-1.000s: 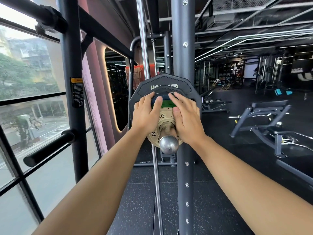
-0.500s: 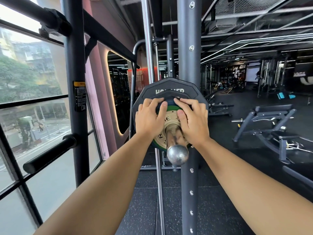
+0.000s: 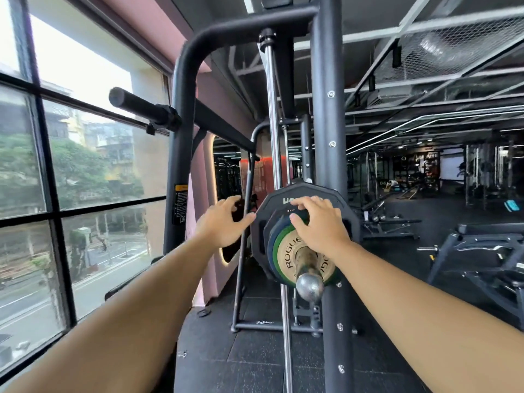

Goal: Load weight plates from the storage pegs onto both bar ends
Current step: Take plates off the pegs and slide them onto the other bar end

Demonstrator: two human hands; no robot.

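A chrome ball-ended peg sticks out toward me from the rack upright. On it sit a tan ROGUE plate, a green plate, a blue plate and a big black plate behind them. My right hand lies over the top of the small plates, fingertips reaching onto the black plate's face. My left hand hovers left of the black plate's rim, fingers spread and loose, holding nothing. A black bar end juts out at upper left with no plate on it.
A large window fills the left side. A chrome guide rod runs down beside the upright. A lower black peg shows by the window. Benches stand to the right on the rubber floor.
My left hand has come off the small plates and moved left. My right hand stays on them. My view has tilted upward, bringing the upper bar end into sight.
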